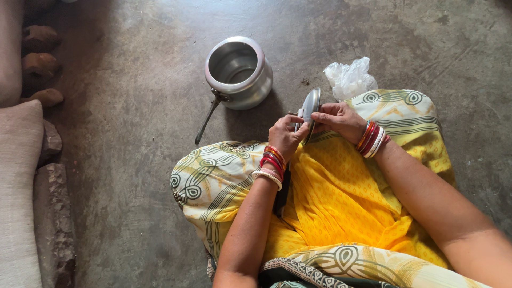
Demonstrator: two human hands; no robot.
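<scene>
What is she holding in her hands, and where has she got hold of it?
A round shiny metal lid, held on edge. The left hand and right hand both grip its lower rim, around a small fitting there.

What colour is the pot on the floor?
The pot is shiny silver metal, open at the top; the head view shows it.
</scene>
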